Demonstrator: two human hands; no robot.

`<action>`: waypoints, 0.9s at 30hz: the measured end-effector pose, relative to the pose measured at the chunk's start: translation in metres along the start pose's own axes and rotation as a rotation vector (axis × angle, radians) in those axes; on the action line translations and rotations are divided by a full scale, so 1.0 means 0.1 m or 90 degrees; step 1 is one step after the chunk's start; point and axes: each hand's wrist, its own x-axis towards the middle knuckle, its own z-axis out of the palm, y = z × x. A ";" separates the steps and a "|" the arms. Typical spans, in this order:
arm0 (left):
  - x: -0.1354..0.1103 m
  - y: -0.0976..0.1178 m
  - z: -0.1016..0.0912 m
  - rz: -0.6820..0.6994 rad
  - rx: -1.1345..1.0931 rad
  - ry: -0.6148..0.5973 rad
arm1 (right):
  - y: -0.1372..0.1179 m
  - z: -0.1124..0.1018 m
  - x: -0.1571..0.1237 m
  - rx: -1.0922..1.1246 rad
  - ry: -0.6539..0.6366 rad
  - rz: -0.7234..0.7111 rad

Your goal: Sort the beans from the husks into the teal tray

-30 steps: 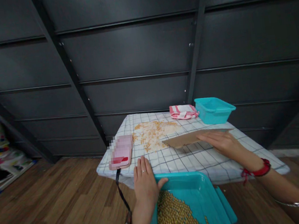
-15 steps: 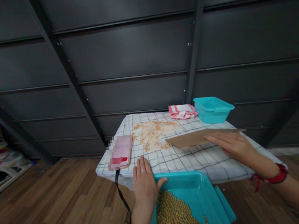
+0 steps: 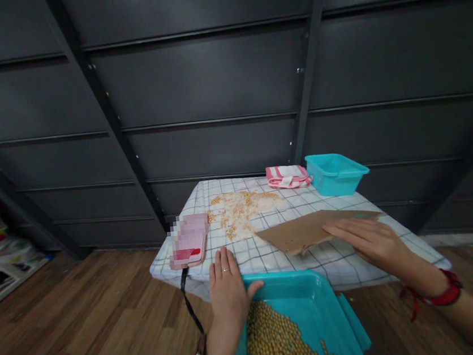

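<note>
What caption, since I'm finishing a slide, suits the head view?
Right hand holds brown cardboard beside scattered grains on a checked cloth; left hand at a teal tub's rim.

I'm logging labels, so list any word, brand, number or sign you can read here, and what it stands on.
Nothing can be read: no word, brand, number or sign.
Pink object: partly pixelated; its red patch shows no legible lettering.
Striped cloth: white patch too small to tell.
Cardboard and large teal bin: no visible print.
</note>
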 end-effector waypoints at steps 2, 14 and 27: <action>-0.01 0.00 0.02 0.003 0.004 0.004 | 0.02 0.04 0.01 -0.018 0.007 0.005; 0.01 -0.01 0.02 0.009 0.014 -0.011 | 0.00 0.00 -0.05 -0.008 -0.013 -0.001; 0.02 0.00 -0.04 0.007 0.012 -0.019 | -0.06 0.00 -0.04 -0.016 -0.016 0.000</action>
